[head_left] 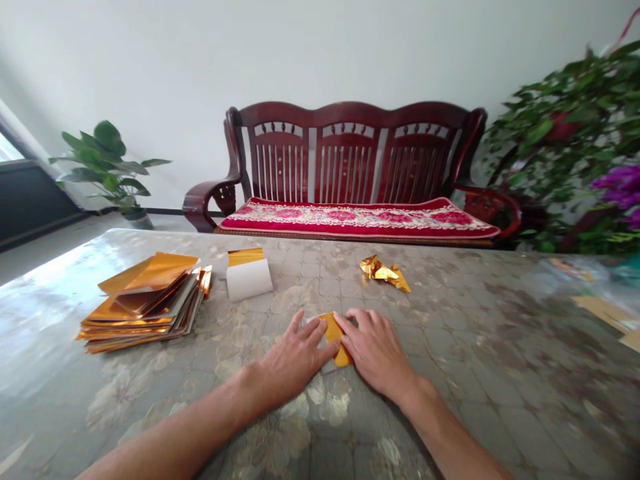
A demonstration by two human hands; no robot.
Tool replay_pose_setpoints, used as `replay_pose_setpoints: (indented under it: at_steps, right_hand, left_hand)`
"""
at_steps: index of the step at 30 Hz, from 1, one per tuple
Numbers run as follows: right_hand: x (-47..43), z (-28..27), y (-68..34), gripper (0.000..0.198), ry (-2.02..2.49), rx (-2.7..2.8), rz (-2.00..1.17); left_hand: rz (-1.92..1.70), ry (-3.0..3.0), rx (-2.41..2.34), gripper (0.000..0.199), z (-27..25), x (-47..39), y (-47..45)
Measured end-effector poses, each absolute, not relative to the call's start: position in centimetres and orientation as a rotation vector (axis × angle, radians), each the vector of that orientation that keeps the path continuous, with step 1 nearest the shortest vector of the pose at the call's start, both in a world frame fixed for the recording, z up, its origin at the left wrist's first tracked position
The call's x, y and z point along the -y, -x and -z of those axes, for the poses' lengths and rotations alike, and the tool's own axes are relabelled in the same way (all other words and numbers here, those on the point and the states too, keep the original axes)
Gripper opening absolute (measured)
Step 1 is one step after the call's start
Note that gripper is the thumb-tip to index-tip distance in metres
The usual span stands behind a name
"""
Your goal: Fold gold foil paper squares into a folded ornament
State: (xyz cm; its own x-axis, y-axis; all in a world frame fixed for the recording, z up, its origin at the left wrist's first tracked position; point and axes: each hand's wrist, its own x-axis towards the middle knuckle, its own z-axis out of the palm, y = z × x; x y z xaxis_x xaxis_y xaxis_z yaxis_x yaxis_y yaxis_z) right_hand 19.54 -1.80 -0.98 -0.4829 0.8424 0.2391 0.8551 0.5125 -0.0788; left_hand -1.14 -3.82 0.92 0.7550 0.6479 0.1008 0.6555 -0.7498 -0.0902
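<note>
A partly folded sheet of gold foil paper [336, 340] lies flat on the table in front of me, with its pale underside showing at the left. My left hand [303, 347] grips its left part, thumb and fingertips on the gold strip. From the other side, my right hand [377, 347] holds the paper's right edge, its fingers bent and partly hiding it. Beyond my hands, a crumpled or folded gold foil piece [384, 273] rests on the table.
A loose stack of gold foil sheets [145, 303] stands at the left. Near it lies a curled sheet, pale side up [249, 280]. Clear plastic [570, 277] and tan card pieces [605, 313] are at the right. A wooden bench [345, 150] stands behind the patterned table [240, 427].
</note>
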Motion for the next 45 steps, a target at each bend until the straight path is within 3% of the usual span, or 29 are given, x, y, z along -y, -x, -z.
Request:
replay_pose_setpoints:
  at_steps: [8, 19, 32, 37, 45]
  right_hand:
    - [0.0, 1.8, -18.2, 0.037, 1.519, 2.395, 0.202]
    - [0.7, 1.6, -18.5, 0.020, 1.241, 2.449, 0.041]
    - [1.2, -0.2, -20.5, 0.035, 1.049, 2.671, -0.140]
    - [1.4, -0.1, -20.3, 0.031, 0.979, 2.649, -0.024]
    - [-0.1, -0.5, -20.6, 0.020, 0.509, 2.845, 0.121]
  left_hand:
    - [0.081, 2.826, 1.038, 0.041, -0.7, 4.2, 1.3]
    - [0.087, 2.818, 0.935, 0.041, -1.3, 4.5, 1.7]
    - [0.241, 2.882, 0.995, 0.033, -2.0, 4.6, 3.2]
    - [0.262, 2.865, 0.972, 0.032, -1.6, 2.9, 4.7]
    - [0.253, 2.932, 0.922, 0.036, -1.0, 1.4, 5.3]
